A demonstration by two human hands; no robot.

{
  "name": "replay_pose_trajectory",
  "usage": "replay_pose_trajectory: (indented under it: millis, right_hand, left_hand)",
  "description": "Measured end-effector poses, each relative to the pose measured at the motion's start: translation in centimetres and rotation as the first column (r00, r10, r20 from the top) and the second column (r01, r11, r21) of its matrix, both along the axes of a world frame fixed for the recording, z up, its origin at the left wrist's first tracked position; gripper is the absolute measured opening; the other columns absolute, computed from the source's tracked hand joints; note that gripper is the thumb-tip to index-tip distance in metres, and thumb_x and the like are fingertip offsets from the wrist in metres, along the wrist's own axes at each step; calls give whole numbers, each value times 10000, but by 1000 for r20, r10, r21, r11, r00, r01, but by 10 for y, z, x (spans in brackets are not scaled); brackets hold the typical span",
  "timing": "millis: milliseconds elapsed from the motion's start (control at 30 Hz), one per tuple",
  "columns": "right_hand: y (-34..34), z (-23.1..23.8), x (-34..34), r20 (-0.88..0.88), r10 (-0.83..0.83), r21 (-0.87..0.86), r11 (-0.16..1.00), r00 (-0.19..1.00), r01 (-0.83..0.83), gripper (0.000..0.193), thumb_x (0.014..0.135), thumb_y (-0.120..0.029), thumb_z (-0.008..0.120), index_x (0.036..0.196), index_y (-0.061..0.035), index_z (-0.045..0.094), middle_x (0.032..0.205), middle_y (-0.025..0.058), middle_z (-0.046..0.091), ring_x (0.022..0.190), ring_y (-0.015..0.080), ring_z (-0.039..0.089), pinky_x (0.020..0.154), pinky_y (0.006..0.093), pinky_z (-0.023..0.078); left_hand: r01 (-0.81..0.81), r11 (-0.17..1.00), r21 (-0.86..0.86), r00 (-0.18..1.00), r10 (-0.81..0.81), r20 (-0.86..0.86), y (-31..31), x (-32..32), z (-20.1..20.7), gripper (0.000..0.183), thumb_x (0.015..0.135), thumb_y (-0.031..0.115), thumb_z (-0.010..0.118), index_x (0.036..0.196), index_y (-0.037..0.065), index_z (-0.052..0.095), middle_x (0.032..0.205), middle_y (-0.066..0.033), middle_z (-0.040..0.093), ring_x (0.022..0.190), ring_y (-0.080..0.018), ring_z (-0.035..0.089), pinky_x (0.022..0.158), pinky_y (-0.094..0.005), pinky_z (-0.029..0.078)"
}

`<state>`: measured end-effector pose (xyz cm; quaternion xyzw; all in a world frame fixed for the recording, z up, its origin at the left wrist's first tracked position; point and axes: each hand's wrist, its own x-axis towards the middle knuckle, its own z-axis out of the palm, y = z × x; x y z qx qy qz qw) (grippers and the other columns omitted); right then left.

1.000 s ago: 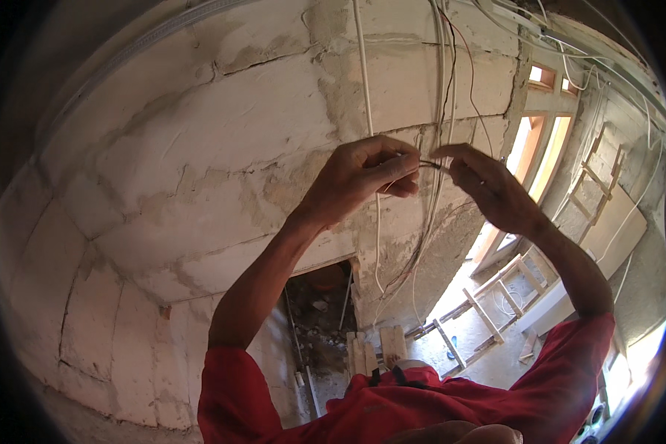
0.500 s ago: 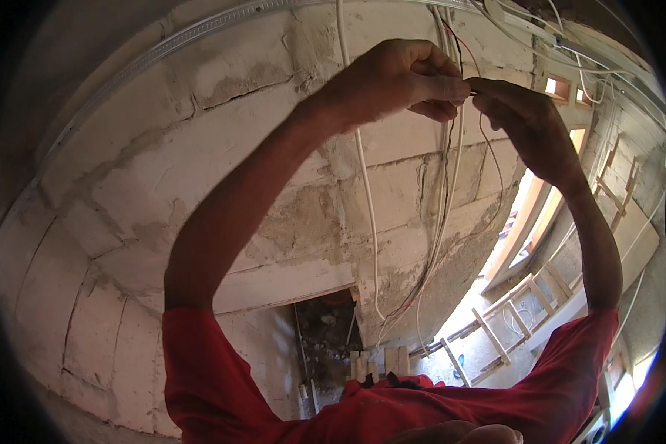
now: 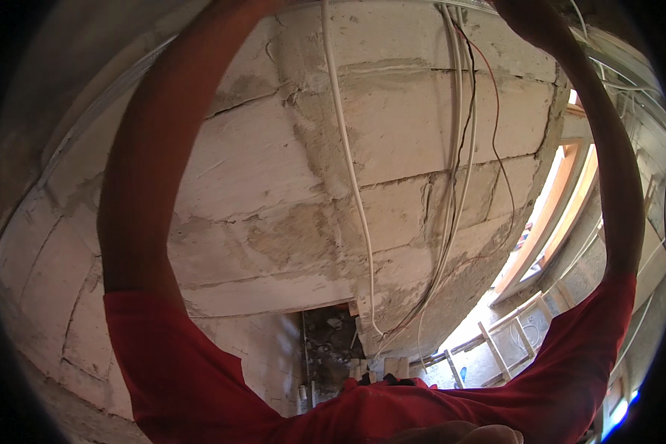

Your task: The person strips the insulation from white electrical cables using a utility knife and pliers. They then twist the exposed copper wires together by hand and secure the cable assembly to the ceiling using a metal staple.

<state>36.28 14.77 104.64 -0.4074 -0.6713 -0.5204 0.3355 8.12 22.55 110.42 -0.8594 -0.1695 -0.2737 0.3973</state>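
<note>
Both my arms are raised high, so the hands run past the top edge of the picture. Of my left arm, the forearm [image 3: 163,126] shows up to about the wrist; the hand itself is out of sight. The back part of my right hand [image 3: 525,18] shows at the top right, its fingers cut off. Nearest to it are white cables [image 3: 459,89], a black wire [image 3: 466,126] and a thin red wire [image 3: 496,111] hanging down the wall. What either hand touches is hidden. Another thick white cable [image 3: 342,118] hangs farther left.
Behind the cables is a rough block wall [image 3: 259,163] with mortar patches. A wooden ladder [image 3: 493,349] lies or leans at the lower right, below bright window frames [image 3: 555,207]. A dark opening [image 3: 329,333] with rubble is low in the middle.
Both hands have risen from among the wires and out past the top edge, moving apart. The red and black wires now hang with no visible hand on them.
</note>
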Motion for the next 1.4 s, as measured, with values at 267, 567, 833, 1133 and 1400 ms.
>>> replay_pose_trajectory:
  millis: [267,567,833,1133,1400]
  right_hand:
    - [11,41,18,91,-52,-36,998,995,55,296,1018,-262,576,1112,-17,713,1031,188,738,975,349,710,866,455,548]
    - [39,53,10,-129,148,-38,987,981,-154,261,946,-205,637,1131,-27,680,949,169,730,891,351,708,817,431,553]
    - [96,56,44,167,-197,70,980,966,187,175,901,-76,552,1028,-7,650,1046,179,685,1009,363,661,883,495,501]
    - [112,65,38,56,100,-35,995,993,-98,200,917,-123,544,989,-12,695,995,181,715,969,381,682,881,508,512]
    - [78,73,26,158,129,-225,970,979,-92,306,933,-236,621,1110,-13,735,1003,188,754,906,287,712,831,421,549]
  left_hand:
    - [61,996,68,975,-44,-218,14,-11,36,492,960,325,661,1418,153,603,1533,-199,457,1412,-338,433,1208,-436,336]
    - [148,973,176,989,-145,-30,22,4,26,335,970,268,636,1227,56,672,1437,-220,551,1364,-377,483,1155,-459,381]
    - [324,931,165,946,-319,-60,57,30,19,304,997,259,592,1177,26,667,1277,-214,636,1265,-366,553,1094,-464,421]
    - [237,969,-72,971,-237,9,24,34,16,443,1004,371,539,1178,-11,680,1248,-226,634,1243,-374,551,1095,-454,408]
    - [173,980,94,982,-165,-88,57,45,27,434,1018,355,520,1220,20,708,1391,-246,565,1329,-390,501,1136,-463,387]
